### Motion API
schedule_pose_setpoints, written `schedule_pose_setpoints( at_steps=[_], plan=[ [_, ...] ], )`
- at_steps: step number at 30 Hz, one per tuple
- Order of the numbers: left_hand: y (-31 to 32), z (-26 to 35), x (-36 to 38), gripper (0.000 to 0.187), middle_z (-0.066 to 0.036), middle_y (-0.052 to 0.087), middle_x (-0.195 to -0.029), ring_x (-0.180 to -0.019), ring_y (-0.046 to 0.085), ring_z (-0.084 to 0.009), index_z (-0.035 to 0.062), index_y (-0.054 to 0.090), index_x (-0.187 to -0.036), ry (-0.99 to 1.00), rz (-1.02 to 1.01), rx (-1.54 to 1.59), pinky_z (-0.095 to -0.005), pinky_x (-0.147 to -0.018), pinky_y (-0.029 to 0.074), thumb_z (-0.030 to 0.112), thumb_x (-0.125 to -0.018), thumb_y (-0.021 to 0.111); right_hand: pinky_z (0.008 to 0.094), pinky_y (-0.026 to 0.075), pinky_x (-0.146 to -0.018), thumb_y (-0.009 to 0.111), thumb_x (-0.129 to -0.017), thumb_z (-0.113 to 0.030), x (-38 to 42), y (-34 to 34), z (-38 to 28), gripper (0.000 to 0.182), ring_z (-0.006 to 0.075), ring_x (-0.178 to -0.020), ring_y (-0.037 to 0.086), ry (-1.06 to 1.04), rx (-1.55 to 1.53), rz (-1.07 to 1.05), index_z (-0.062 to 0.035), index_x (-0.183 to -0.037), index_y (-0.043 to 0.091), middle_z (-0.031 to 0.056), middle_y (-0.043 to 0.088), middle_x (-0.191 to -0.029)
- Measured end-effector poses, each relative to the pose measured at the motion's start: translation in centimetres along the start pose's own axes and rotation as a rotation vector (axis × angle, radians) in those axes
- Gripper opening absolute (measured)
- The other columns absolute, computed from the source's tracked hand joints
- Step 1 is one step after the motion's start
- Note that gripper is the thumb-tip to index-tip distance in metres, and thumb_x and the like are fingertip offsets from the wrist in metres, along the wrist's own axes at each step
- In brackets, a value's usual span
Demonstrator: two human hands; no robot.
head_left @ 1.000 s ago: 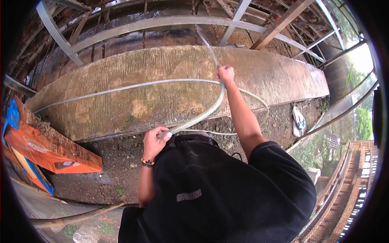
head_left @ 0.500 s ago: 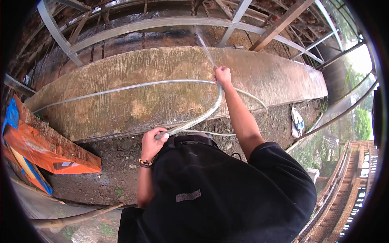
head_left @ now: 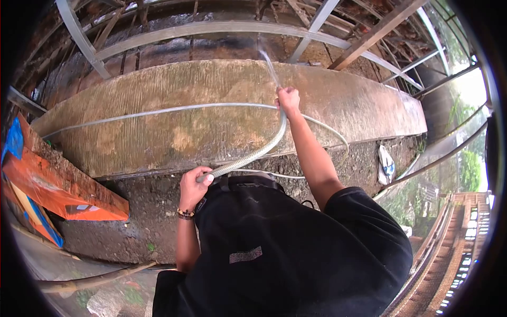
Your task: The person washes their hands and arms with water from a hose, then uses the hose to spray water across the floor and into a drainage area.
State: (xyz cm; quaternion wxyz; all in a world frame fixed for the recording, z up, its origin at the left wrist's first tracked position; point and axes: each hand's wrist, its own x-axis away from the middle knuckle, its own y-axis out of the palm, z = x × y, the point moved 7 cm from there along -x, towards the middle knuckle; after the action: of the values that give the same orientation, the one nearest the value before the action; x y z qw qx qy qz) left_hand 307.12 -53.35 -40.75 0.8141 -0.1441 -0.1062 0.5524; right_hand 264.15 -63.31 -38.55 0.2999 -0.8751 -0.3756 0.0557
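Note:
A pale braided water hose (head_left: 257, 153) curves between my two hands. My right hand (head_left: 289, 100) is closed around its front end, held out over the concrete slab. Water (head_left: 269, 66) sprays from that end, away from me through the metal frame. Close to my waist, my left hand (head_left: 194, 186) grips a lower length of the hose, thumb along it. More hose lies as a thin line leftward over the slab and in a loop at the right, running behind my right hand.
The concrete slab (head_left: 211, 140) stretches across in front of me, with metal rails (head_left: 200, 30) beyond it. An orange sheet-covered block (head_left: 68, 190) stands at the left. A white sack (head_left: 386, 165) lies on the dirt at right; a wooden pole (head_left: 95, 280) is lower left.
My left hand and its length of hose have shifted slightly left. My right hand has moved a little left too, with water still spraying. The view has shifted slightly.

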Motion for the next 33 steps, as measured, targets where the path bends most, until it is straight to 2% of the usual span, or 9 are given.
schedule_pose_setpoints(
  at_steps=[3,12,15,18,21,33],
  plan=[
    [-0.2,0.5,0.0,0.054,-0.002,0.044,-0.054,-0.052,0.045,-0.0134,0.0048,0.068,-0.089,0.010,0.018,0.030,-0.0304,-0.051,0.036,0.058,-0.077,0.066,0.0346,0.053,-0.058,0.059,-0.079,-0.026,0.0,0.1,-0.6,0.028,0.0219,-0.046,0.062,-0.011,-0.020,0.031,0.0014,-0.073,0.060,0.0114,0.060,-0.051],
    [-0.9,-0.4,0.3,0.051,-0.002,0.043,-0.054,-0.051,0.043,-0.0113,0.0046,0.068,-0.089,-0.010,0.063,0.050,-0.0300,-0.050,0.034,0.054,-0.078,0.067,0.0334,0.052,-0.050,0.060,-0.080,-0.021,1.3,0.9,-1.9,0.024,0.0201,-0.044,0.061,0.016,-0.093,0.040,0.0023,-0.075,0.060,0.0131,0.061,-0.053],
    [-1.0,-0.7,0.2,0.051,-0.002,0.040,-0.055,-0.052,0.041,-0.0110,0.0046,0.068,-0.089,-0.030,0.077,0.016,-0.0301,-0.050,0.033,0.054,-0.079,0.066,0.0331,0.049,-0.044,0.062,-0.082,-0.020,0.6,0.6,0.0,0.023,0.0176,-0.045,0.059,0.062,-0.089,0.109,0.0027,-0.081,0.058,0.0132,0.062,-0.059],
    [-1.1,-0.2,-0.1,0.051,-0.002,0.039,-0.056,-0.054,0.040,-0.0110,0.0046,0.068,-0.089,-0.018,0.094,0.020,-0.0303,-0.050,0.033,0.055,-0.079,0.066,0.0331,0.049,-0.045,0.062,-0.083,-0.020,1.0,-0.2,1.2,0.024,0.0183,-0.045,0.059,0.122,-0.105,0.133,0.0029,-0.080,0.058,0.0133,0.062,-0.058],
    [-0.9,0.0,-0.4,0.052,-0.002,0.039,-0.057,-0.054,0.040,-0.0116,0.0047,0.068,-0.088,-0.018,0.079,0.029,-0.0304,-0.050,0.033,0.056,-0.079,0.066,0.0335,0.055,-0.052,0.061,-0.079,-0.021,1.2,-1.1,1.1,0.024,0.0201,-0.046,0.063,0.120,-0.075,0.159,0.0024,-0.076,0.058,0.0128,0.062,-0.054],
    [-0.7,0.6,-0.9,0.058,-0.002,0.037,-0.057,-0.053,0.040,-0.0129,0.0044,0.067,-0.088,-0.004,0.059,0.032,-0.0308,-0.050,0.033,0.061,-0.079,0.065,0.0344,0.052,-0.049,0.060,-0.080,-0.020,1.4,-2.1,-0.9,0.023,0.0207,-0.044,0.061,0.046,-0.098,0.167,0.0025,-0.075,0.058,0.0129,0.061,-0.054]
  ],
)
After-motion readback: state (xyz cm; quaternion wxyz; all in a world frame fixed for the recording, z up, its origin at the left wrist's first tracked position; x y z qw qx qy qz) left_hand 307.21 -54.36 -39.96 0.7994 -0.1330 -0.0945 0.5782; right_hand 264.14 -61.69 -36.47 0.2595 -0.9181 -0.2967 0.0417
